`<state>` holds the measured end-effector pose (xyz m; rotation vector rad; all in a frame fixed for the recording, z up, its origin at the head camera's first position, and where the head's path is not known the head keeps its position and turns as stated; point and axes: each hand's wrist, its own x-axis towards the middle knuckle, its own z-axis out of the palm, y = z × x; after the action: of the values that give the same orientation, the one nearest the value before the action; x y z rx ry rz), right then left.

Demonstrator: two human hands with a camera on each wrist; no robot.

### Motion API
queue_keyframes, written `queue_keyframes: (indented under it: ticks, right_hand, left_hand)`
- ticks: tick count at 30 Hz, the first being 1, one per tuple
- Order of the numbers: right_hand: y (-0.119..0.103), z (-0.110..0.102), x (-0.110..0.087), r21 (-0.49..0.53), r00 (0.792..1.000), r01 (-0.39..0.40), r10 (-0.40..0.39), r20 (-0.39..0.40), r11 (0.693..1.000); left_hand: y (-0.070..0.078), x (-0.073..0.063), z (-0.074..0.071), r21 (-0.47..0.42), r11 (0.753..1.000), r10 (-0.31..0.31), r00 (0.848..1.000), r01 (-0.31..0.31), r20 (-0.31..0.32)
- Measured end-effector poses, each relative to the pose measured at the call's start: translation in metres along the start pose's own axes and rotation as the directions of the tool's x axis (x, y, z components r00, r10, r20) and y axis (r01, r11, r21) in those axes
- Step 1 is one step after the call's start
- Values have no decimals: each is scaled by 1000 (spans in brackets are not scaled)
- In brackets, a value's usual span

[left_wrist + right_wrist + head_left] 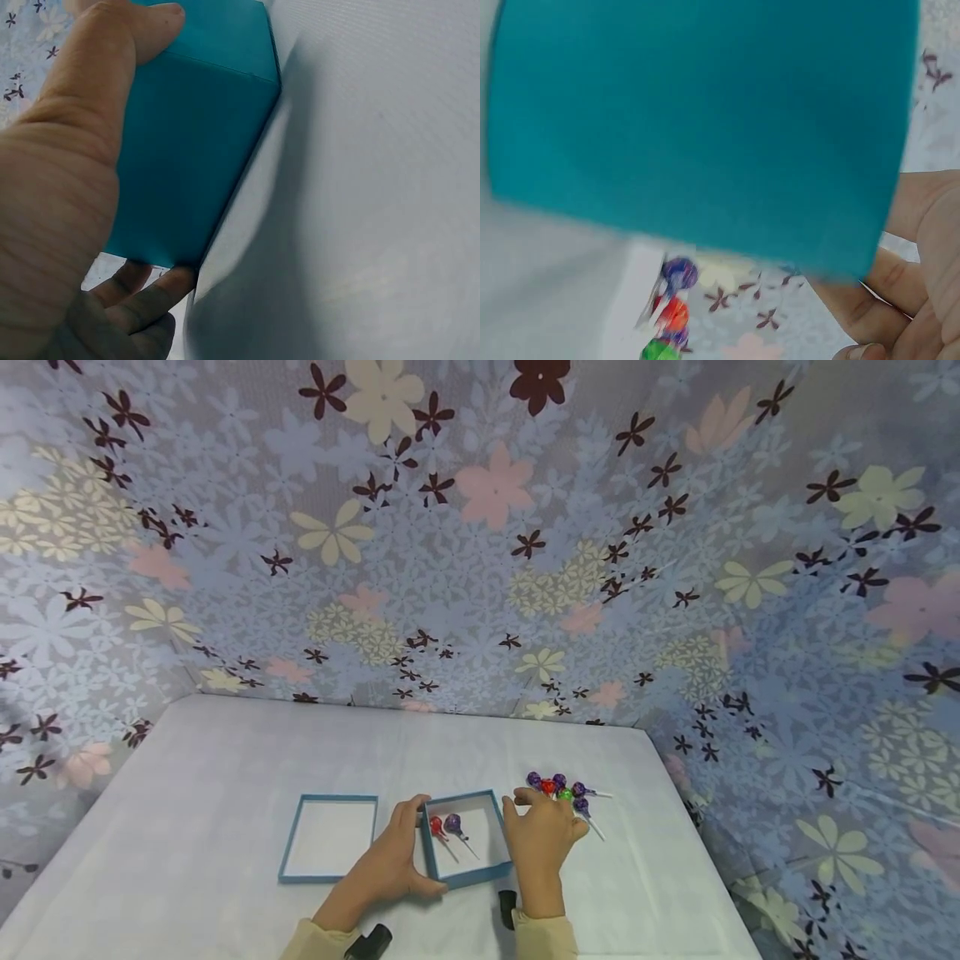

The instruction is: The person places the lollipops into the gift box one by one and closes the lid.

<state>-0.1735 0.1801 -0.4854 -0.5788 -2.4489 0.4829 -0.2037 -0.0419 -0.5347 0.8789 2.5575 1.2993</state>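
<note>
My left hand (392, 858) grips the left side of a blue open box (471, 878), thumb on the near wall and fingers at the far corner. One red lollipop (437, 827) and one purple lollipop (453, 824) lie inside the box. In the left wrist view, the left thumb presses the teal wall (191, 150). My right hand (542, 835) hovers at the box's right rim, fingers loosely bent, with nothing visible between them. In the right wrist view, the box's outer wall (705, 127) hides part of that hand's thumb and fingers.
A matching shallow lid (330, 839) lies inside-up on the white cloth left of the box. Beyond the right hand, several lollipops (581, 807) in purple, red and green wrappers sit in a loose cluster. Flowered fabric (480, 568) hangs behind and beside the table (637, 877).
</note>
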Motion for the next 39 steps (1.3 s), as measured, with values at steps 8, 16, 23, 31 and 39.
queue_keyframes:
  ticks: [8, 16, 23, 31, 39]
  right_hand:
    - [27, -5, 12, -44, 994, -108, 109, 23, 993]
    - [51, -11, 22, -78, 982, -185, 187, 25, 980]
    - [63, -7, 23, -102, 972, -223, 229, 48, 969]
    - [67, -7, 26, -105, 963, -250, 258, 75, 963]
    - [68, -2, 30, -138, 954, -278, 290, 77, 951]
  left_hand:
    - [-1, 1, 0, -10, 1000, -15, 1000, 15, 12]
    - [-1, 2, 0, 1, 1000, -15, 1000, 15, 11]
    - [-3, 2, 2, 8, 999, -42, 999, 42, 22]
    - [-4, 4, -1, 1, 998, -70, 996, 70, 53]
    - [-9, 7, -6, 0, 997, -71, 995, 71, 63]
